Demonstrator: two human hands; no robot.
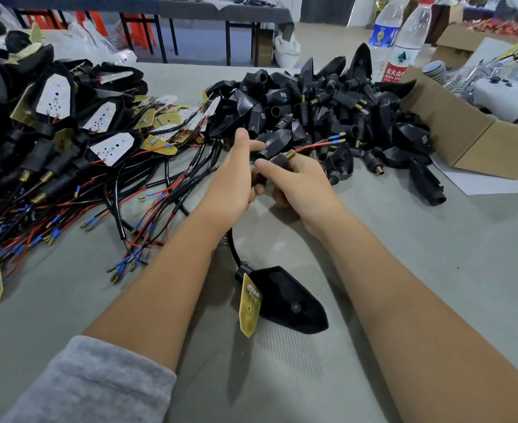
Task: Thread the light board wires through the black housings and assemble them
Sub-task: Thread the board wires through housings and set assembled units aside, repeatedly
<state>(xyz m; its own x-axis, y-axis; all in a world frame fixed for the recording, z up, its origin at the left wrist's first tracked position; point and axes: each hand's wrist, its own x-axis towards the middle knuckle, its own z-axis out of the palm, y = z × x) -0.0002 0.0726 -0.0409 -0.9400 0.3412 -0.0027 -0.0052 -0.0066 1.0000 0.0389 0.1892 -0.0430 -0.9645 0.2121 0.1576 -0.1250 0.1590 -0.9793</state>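
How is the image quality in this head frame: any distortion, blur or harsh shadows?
Head view: wide-angle bending shows at the edges, where the water bottles lean inward; the grey sleeve at the bottom looks soft; light is even and diffuse, with only faint shadows under the forearms and the black housing on the table; both hands and the red wires are sharp.

View: head-worn wide-angle camera, single view
Facing: forward and down onto the tabletop (404,270)
Range: close, forearms filling the lower frame
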